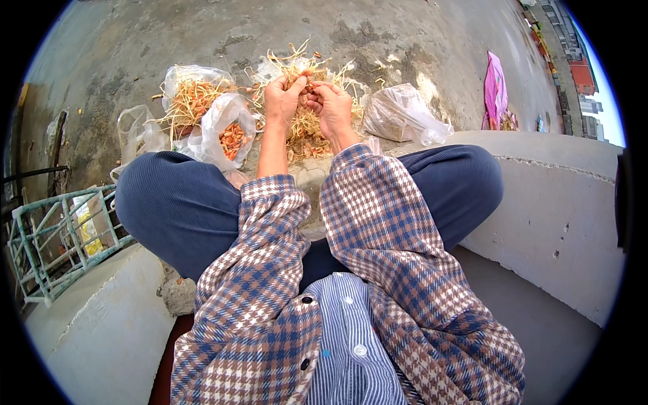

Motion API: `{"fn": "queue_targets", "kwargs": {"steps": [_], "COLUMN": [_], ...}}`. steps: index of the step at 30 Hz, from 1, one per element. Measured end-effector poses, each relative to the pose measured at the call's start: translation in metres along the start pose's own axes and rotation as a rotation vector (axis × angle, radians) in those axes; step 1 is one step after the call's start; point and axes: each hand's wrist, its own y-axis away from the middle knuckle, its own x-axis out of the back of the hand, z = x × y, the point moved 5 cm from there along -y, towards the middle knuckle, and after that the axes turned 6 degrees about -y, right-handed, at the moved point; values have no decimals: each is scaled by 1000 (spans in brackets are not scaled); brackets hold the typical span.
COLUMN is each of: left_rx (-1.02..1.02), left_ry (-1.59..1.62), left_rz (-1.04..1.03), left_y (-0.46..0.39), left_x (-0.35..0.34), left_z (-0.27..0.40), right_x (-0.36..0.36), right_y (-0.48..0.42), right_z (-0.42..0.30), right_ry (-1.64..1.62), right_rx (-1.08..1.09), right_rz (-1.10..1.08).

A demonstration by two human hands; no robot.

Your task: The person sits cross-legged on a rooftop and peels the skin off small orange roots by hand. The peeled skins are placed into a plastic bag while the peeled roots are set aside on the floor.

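Observation:
Above a heap of dried straw-coloured stalks (pixel 309 129), my two hands meet fingertip to fingertip. My left hand (pixel 282 101) pinches a small reddish-brown bulb (pixel 306 74), shallot-like, between thumb and fingers. The fingers of my right hand (pixel 331 104) are bent against the same little cluster; what lies inside them is hidden. To the left, an open clear plastic bag (pixel 209 121) holds several loose orange-brown bulbs (pixel 233 140). Behind it, another plastic bag (pixel 195 74) bears a tangle of bulbs with long pale stalks (pixel 195 104).
A filled, translucent plastic bag (pixel 400 112) rests right of the heap. Further right are a pink cloth or bag (pixel 495 93) and a concrete ledge (pixel 547 187). A green metal frame (pixel 66 238) stands at lower left, near a crumpled empty-looking plastic bag (pixel 135 131). Stained concrete ground (pixel 283 25) extends ahead.

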Motion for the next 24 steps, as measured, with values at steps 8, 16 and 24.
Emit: {"fn": "queue_targets", "kwargs": {"steps": [8, 16, 24], "left_rx": [-105, -31, 17], "left_ry": [-336, -123, 152], "left_rz": [-57, -56, -95], "left_y": [-3, -1, 2], "left_x": [2, 3, 4], "left_z": [-2, 2, 5], "right_x": [3, -2, -13], "right_y": [-2, 1, 4], "right_z": [-2, -6, -15], "right_ry": [-138, -119, -95], "right_rx": [-52, -199, -152], "right_rz": [52, 19, -48]}}
